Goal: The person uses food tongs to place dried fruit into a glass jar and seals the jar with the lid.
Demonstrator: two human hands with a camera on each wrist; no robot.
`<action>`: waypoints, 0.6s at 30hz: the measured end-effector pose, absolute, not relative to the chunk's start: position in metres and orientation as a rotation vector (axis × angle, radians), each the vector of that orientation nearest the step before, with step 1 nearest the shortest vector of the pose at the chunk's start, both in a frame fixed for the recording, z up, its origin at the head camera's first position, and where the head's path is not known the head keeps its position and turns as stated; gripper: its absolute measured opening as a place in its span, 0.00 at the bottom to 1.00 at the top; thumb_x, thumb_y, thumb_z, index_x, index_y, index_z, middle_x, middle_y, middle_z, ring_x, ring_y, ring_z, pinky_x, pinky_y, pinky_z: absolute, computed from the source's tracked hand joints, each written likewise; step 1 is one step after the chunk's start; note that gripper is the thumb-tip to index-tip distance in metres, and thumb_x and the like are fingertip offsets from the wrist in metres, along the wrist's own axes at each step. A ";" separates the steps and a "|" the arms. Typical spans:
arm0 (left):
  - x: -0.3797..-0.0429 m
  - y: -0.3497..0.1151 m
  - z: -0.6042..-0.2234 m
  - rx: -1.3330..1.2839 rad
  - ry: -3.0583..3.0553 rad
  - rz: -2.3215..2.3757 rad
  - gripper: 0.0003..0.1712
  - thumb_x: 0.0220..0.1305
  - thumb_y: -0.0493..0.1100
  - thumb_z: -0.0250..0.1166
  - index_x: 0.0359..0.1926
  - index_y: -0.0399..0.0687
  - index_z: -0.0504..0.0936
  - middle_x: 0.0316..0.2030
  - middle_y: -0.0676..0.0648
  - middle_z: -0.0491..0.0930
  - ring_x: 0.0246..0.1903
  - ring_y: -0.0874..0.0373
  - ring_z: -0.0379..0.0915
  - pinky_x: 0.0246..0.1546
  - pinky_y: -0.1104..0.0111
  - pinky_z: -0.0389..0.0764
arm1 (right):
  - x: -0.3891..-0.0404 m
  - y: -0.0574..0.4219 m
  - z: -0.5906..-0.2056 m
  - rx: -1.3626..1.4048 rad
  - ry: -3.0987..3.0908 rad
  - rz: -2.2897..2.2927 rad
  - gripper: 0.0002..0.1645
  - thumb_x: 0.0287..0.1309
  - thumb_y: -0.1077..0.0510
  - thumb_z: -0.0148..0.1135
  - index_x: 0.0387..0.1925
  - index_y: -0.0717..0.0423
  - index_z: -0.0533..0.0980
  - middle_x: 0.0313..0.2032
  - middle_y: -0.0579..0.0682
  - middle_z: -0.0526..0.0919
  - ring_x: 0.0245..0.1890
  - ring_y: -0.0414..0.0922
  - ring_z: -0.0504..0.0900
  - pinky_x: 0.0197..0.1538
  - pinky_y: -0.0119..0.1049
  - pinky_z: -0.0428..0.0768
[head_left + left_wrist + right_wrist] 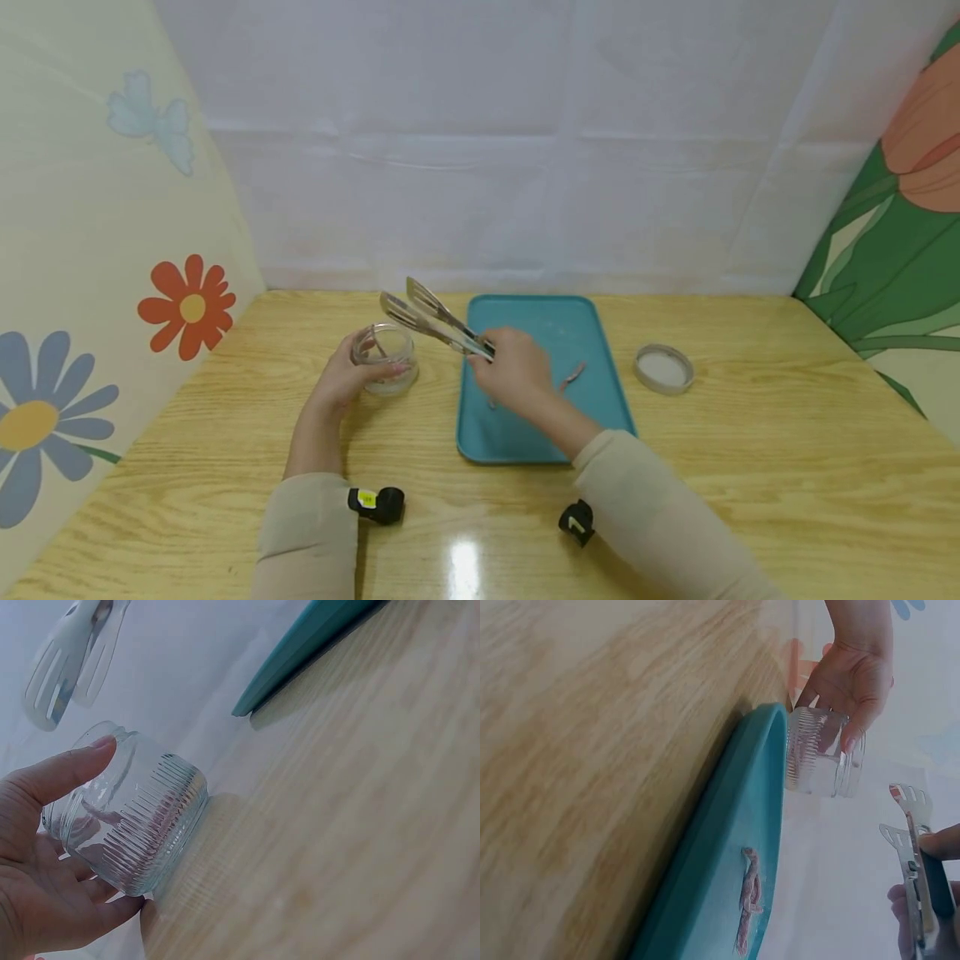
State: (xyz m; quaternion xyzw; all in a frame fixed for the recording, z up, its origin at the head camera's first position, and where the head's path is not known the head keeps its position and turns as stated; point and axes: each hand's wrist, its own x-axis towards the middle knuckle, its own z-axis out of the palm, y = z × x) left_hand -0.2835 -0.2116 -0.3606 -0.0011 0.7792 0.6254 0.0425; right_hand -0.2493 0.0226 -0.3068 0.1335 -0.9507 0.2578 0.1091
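Note:
My left hand point(345, 379) grips a clear glass jar point(395, 385) on the left of the table, thumb across the near side. Ribbed glass shows in the left wrist view, with a few pinkish pieces low inside the jar point(154, 817). My right hand point(516, 367) holds metal tongs point(435, 331) above the tray, their slotted heads spread apart and pointing left, near the jar. Between the heads I see nothing held. A thin twisted pinkish strip point(748, 900) lies on the blue-green tray point(558, 321); part of the tray's surface is hidden by my right hand.
To the right of the tray lies a round lid point(664, 369) on the wooden table point(735, 417). A white cloth backdrop point(480, 167) stands behind, with flower-patterned panels at both sides. Black cameras point(386, 505) sit at both wrists.

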 end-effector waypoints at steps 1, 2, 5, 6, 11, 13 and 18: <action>-0.284 -0.212 -0.361 -0.004 2.384 1.914 0.56 0.42 0.42 0.70 0.66 0.47 0.43 0.63 0.41 0.46 0.58 0.44 0.48 0.55 0.54 0.51 | -0.250 0.024 -0.306 0.391 -2.797 0.763 0.13 0.51 0.49 0.58 0.37 0.50 0.78 0.24 0.43 0.76 0.15 0.38 0.69 0.13 0.32 0.66; -0.283 -0.212 -0.361 -0.004 2.383 1.916 0.56 0.41 0.42 0.70 0.66 0.47 0.43 0.63 0.41 0.46 0.57 0.44 0.49 0.55 0.54 0.51 | -0.250 0.026 -0.305 0.394 -2.791 0.767 0.13 0.51 0.49 0.58 0.36 0.50 0.78 0.24 0.43 0.76 0.16 0.38 0.69 0.13 0.32 0.66; -0.283 -0.212 -0.361 0.008 2.373 1.923 0.56 0.41 0.43 0.71 0.66 0.47 0.43 0.63 0.41 0.46 0.57 0.44 0.50 0.55 0.54 0.51 | -0.252 0.030 -0.303 0.385 -2.771 0.779 0.12 0.50 0.49 0.59 0.34 0.51 0.78 0.22 0.43 0.75 0.17 0.38 0.70 0.15 0.32 0.66; -0.282 -0.212 -0.361 0.019 2.377 1.919 0.57 0.41 0.43 0.71 0.66 0.46 0.43 0.62 0.40 0.46 0.57 0.43 0.50 0.55 0.53 0.51 | -0.252 0.032 -0.302 0.381 -2.762 0.793 0.12 0.50 0.50 0.59 0.34 0.51 0.78 0.22 0.43 0.75 0.17 0.38 0.70 0.15 0.32 0.66; -0.283 -0.212 -0.361 0.019 2.390 1.912 0.57 0.41 0.44 0.71 0.66 0.46 0.43 0.62 0.40 0.46 0.57 0.43 0.49 0.55 0.54 0.51 | -0.254 0.040 -0.297 0.346 -2.736 0.842 0.12 0.49 0.50 0.59 0.34 0.52 0.78 0.22 0.43 0.75 0.15 0.38 0.70 0.13 0.32 0.67; -0.283 -0.213 -0.361 0.018 2.394 1.910 0.57 0.41 0.44 0.71 0.66 0.46 0.43 0.62 0.40 0.47 0.58 0.43 0.48 0.55 0.54 0.51 | -0.254 0.043 -0.295 0.335 -2.731 0.836 0.13 0.49 0.49 0.60 0.33 0.52 0.78 0.22 0.43 0.75 0.16 0.39 0.70 0.13 0.32 0.66; -0.282 -0.213 -0.360 0.021 2.391 1.908 0.57 0.40 0.44 0.71 0.66 0.46 0.43 0.62 0.40 0.46 0.58 0.43 0.47 0.55 0.53 0.49 | -0.255 0.052 -0.291 0.319 -2.719 0.820 0.11 0.48 0.49 0.61 0.30 0.52 0.78 0.21 0.43 0.74 0.16 0.40 0.69 0.15 0.33 0.66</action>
